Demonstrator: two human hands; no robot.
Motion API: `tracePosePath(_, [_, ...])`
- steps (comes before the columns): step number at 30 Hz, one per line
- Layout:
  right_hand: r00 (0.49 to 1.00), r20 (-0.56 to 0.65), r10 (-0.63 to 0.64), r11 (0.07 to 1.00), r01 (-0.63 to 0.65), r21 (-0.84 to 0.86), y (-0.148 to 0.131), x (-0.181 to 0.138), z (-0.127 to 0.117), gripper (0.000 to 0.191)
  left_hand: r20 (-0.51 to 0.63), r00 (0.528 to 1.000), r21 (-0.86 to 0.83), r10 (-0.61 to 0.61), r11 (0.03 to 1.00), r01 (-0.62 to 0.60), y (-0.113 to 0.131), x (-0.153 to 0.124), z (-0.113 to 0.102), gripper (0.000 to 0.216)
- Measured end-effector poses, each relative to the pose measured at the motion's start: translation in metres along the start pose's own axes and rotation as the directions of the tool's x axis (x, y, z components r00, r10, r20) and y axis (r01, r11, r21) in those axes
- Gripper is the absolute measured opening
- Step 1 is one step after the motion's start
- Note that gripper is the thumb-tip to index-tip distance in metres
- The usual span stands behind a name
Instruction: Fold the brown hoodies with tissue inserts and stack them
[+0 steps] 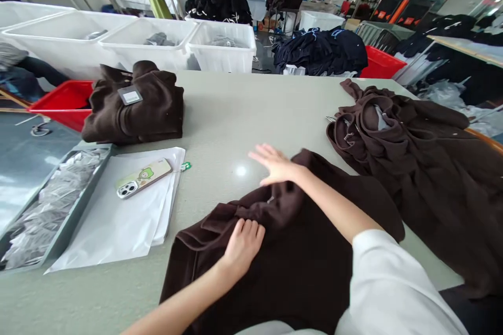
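A dark brown sweatshirt point(310, 251) lies spread on the table in front of me, its collar end pointing away and bunched in folds. My left hand point(244, 245) is closed, its curled fingers gripping the cloth of the sweatshirt below the collar. Over the far edge of the garment, my right hand point(277, 165) is stretched out with its fingers spread, slightly blurred, and holds nothing. Whether its palm touches the cloth I cannot tell.
A folded brown stack with a tag point(135, 107) sits at the far left. Nearer are white plastic sheets point(118, 220), a phone point(144, 178) and a tray of small clear packets point(55, 204). Heaped brown garments point(416, 141) cover the right side. White bins point(222, 49) stand beyond the table point(243, 110).
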State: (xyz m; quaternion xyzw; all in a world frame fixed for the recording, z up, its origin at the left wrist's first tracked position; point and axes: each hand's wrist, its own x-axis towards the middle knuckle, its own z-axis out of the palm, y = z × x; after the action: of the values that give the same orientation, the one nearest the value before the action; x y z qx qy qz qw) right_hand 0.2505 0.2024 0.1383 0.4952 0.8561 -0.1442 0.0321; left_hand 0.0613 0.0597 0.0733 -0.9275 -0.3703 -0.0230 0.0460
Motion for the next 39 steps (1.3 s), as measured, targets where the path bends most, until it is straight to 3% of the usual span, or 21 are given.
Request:
tracePosePath(2, [0.916,0.397,-0.063,0.995,0.088,-0.046,-0.033,0.01,0.012,0.085,0.047,0.998,-0.036,-0.037,0.999,0.038,0.011,-0.021,0.007,0.02])
tracePosePath(3, [0.873,0.484,-0.06,0.994,0.099,-0.054,-0.044,0.006,0.02,0.085,0.072,0.995,-0.067,-0.067,0.995,0.072,0.011,-0.029,0.009,0.02])
tracePosePath(4, [0.867,0.495,-0.055,0.994,0.093,-0.052,-0.051,-0.002,0.027,0.082,0.091,0.992,-0.101,-0.088,0.99,0.097,0.007,-0.037,0.01,0.02])
tracePosePath(8, [0.976,0.201,-0.086,0.996,0.079,0.039,-0.055,-0.06,0.054,0.079,0.101,0.994,-0.175,-0.049,0.982,0.067,-0.007,-0.055,0.011,0.028])
tracePosePath(10, [0.99,0.12,-0.079,0.997,0.079,0.009,-0.058,-0.088,0.069,0.073,0.155,0.988,-0.189,0.001,0.981,0.029,-0.004,-0.059,0.012,0.03])
tracePosePath(13, [0.997,0.07,-0.033,0.998,0.037,-0.058,-0.068,-0.123,0.093,0.027,0.308,0.949,-0.23,0.06,0.973,0.013,0.008,-0.062,0.013,0.037])
tracePosePath(14, [0.999,0.046,-0.017,0.999,0.019,-0.04,-0.07,-0.132,0.098,0.021,0.353,0.932,-0.253,0.082,0.967,0.011,0.012,-0.063,0.012,0.039])
tracePosePath(17, [0.984,-0.166,0.066,0.99,-0.044,0.131,-0.054,-0.154,0.089,0.028,0.449,0.884,-0.343,0.132,0.939,0.035,0.007,-0.063,0.006,0.046])
tracePosePath(18, [0.951,-0.282,0.126,0.977,-0.07,0.202,-0.039,-0.156,0.076,0.032,0.468,0.874,-0.367,0.126,0.928,0.063,-0.003,-0.06,0.003,0.045])
tracePosePath(20, [0.81,-0.511,0.287,0.933,-0.115,0.341,0.008,-0.151,0.035,0.035,0.478,0.878,-0.367,0.04,0.917,0.158,-0.038,-0.042,-0.006,0.038])
tracePosePath(22, [0.583,-0.666,0.465,0.876,-0.194,0.442,0.069,-0.132,-0.02,0.027,0.418,0.894,-0.287,-0.161,0.911,0.298,-0.088,-0.011,-0.019,0.027])
tracePosePath(24, [0.379,-0.737,0.56,0.828,-0.228,0.513,0.129,-0.104,-0.073,0.028,0.27,0.862,-0.156,-0.429,0.864,0.479,-0.143,0.028,-0.03,0.025])
tracePosePath(26, [0.337,-0.758,0.558,0.83,-0.21,0.517,0.169,-0.079,-0.106,0.041,0.023,0.806,-0.147,-0.591,0.796,0.588,-0.185,0.061,-0.034,0.039])
tracePosePath(27, [0.339,-0.769,0.542,0.841,-0.225,0.493,0.177,-0.071,-0.11,0.047,-0.025,0.776,-0.136,-0.631,0.771,0.622,-0.198,0.072,-0.032,0.049])
tracePosePath(28, [0.37,-0.77,0.519,0.854,-0.262,0.45,0.177,-0.068,-0.104,0.052,-0.064,0.757,-0.139,-0.65,0.757,0.639,-0.205,0.078,-0.026,0.055])
tracePosePath(30, [0.476,-0.739,0.477,0.868,-0.389,0.309,0.158,-0.075,-0.066,0.055,-0.064,0.757,-0.146,-0.65,0.756,0.638,-0.198,0.074,-0.005,0.061])
tracePosePath(32, [0.615,-0.64,0.46,0.855,-0.502,0.132,0.129,-0.101,-0.002,0.048,-0.033,0.766,-0.17,-0.641,0.759,0.628,-0.176,0.054,0.024,0.06])
tracePosePath(34, [0.701,-0.529,0.478,0.827,-0.562,0.004,0.11,-0.138,0.067,0.047,-0.006,0.757,-0.197,-0.654,0.743,0.64,-0.15,0.025,0.053,0.058])
tracePosePath(36, [0.691,-0.455,0.562,0.772,-0.636,-0.012,0.111,-0.176,0.122,0.048,0.02,0.736,-0.224,-0.677,0.714,0.663,-0.131,-0.002,0.072,0.058])
tracePosePath(39, [0.631,-0.43,0.645,0.7,-0.714,0.003,0.137,-0.208,0.16,0.053,0.036,0.689,-0.257,-0.724,0.659,0.707,-0.124,-0.03,0.077,0.061])
